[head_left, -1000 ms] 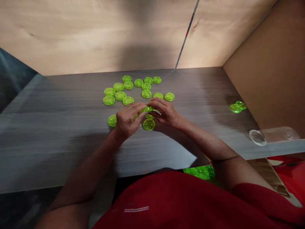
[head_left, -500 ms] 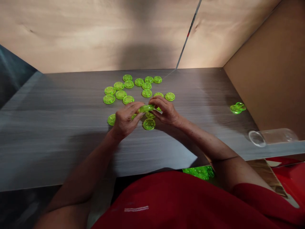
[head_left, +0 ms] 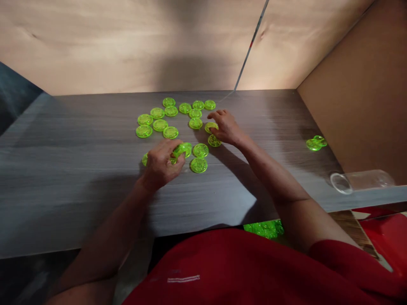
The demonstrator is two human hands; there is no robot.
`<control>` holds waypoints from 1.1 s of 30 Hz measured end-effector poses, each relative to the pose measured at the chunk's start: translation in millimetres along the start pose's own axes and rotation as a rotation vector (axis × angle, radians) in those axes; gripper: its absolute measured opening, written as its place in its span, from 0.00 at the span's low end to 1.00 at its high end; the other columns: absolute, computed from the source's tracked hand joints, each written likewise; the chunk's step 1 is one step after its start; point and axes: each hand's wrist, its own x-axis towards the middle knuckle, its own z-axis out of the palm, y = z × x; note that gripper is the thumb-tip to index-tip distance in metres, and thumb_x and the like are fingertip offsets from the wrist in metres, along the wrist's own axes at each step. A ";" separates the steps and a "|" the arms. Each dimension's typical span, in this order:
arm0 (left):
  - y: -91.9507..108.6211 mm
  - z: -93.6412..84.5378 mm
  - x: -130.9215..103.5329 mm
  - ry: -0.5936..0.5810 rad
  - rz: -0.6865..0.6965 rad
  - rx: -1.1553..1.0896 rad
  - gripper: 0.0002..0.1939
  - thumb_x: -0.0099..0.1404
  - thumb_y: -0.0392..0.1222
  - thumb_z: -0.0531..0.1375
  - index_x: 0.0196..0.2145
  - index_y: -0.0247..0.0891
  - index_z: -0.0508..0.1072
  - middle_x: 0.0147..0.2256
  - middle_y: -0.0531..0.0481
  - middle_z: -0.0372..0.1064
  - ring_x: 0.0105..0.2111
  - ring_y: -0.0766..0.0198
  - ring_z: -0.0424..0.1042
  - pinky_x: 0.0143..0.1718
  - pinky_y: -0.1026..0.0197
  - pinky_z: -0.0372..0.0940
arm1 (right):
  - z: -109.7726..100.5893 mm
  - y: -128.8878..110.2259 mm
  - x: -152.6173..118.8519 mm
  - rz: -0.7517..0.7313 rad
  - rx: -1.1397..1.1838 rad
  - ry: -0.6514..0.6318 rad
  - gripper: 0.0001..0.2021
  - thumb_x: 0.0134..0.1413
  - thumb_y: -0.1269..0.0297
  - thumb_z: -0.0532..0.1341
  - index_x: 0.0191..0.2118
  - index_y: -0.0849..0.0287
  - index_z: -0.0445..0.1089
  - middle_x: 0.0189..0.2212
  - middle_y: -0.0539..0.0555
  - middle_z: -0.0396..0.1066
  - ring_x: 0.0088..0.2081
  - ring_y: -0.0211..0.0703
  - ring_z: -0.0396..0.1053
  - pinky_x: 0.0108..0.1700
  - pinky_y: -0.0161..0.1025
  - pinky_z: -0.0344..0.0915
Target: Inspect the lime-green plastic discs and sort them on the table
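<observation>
My left hand is closed around a clear green disc, which tilts between thumb and fingers above the tabletop. My right hand has its fingers apart over another green disc that lies flat, partly under the thumb; nothing is lifted in it. Just below sits one more green disc. Two discs, an upper one and a lower one, lie right of my left hand. Several more green discs are spread flat behind both hands. One disc is partly hidden behind my left hand.
The grey tabletop meets a wooden back panel and a brown side panel. Overlapping green pieces lie at the right, near a clear plastic cylinder on its side. Below the front edge are more green pieces.
Both hands were together at one disc. My right hand has let go and moved right and back, with its fingers apart. My left hand has drawn slightly left and forward with the disc.
</observation>
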 end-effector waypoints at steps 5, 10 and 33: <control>-6.7 -0.6 6.7 0.111 -0.480 -0.338 0.16 0.61 0.43 0.70 0.47 0.39 0.86 0.41 0.45 0.83 0.36 0.56 0.80 0.40 0.54 0.80 | 9.3 -31.3 48.2 0.121 -0.116 -0.216 0.33 0.66 0.65 0.66 0.75 0.58 0.71 0.70 0.70 0.73 0.70 0.73 0.69 0.70 0.66 0.65; -7.2 -4.1 16.7 0.134 -0.899 -0.886 0.18 0.52 0.45 0.74 0.41 0.38 0.83 0.34 0.48 0.80 0.31 0.58 0.79 0.29 0.57 0.79 | 16.7 -41.6 58.0 0.117 -0.171 -0.287 0.30 0.66 0.73 0.60 0.72 0.59 0.74 0.68 0.68 0.76 0.69 0.66 0.70 0.69 0.60 0.65; -9.2 2.9 3.2 0.121 -0.070 -0.086 0.09 0.73 0.39 0.69 0.49 0.43 0.89 0.45 0.48 0.83 0.44 0.57 0.83 0.50 0.55 0.80 | 27.8 -65.4 -9.9 -0.374 0.525 -0.004 0.07 0.68 0.68 0.67 0.49 0.53 0.77 0.44 0.54 0.80 0.47 0.50 0.75 0.57 0.50 0.75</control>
